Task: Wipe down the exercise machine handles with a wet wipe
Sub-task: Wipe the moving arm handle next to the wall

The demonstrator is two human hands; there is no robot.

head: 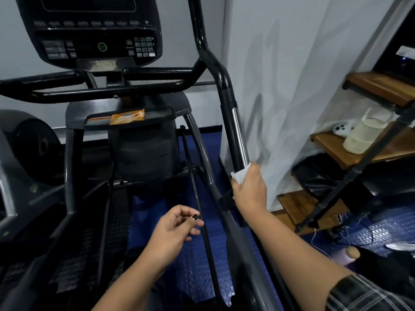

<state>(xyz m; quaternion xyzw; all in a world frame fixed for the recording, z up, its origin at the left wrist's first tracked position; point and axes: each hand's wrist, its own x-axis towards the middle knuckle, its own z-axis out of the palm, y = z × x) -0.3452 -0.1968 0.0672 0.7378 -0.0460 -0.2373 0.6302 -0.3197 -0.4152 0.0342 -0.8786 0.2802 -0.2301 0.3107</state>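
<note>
Item: white crumpled wet wipe [239,175], sitting low on the black tubular machine handle with chrome strip [238,133]. Right hand [249,189] is clamping it round the tube, fingers curled, probably for all-round contact. Left hand [174,228] is hanging idle, fingers loosely curled, holding nothing.

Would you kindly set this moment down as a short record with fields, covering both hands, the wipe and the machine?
right hand: grips the wipe against the right handle
wipe: white, bunched between the palm and the bar
place on handle: lower end of the shiny stretch
left hand: loosely curled, appears to hold nothing, off the machine
console: dark, above the crossbars
orange packet: lies on the tray below the console
</note>
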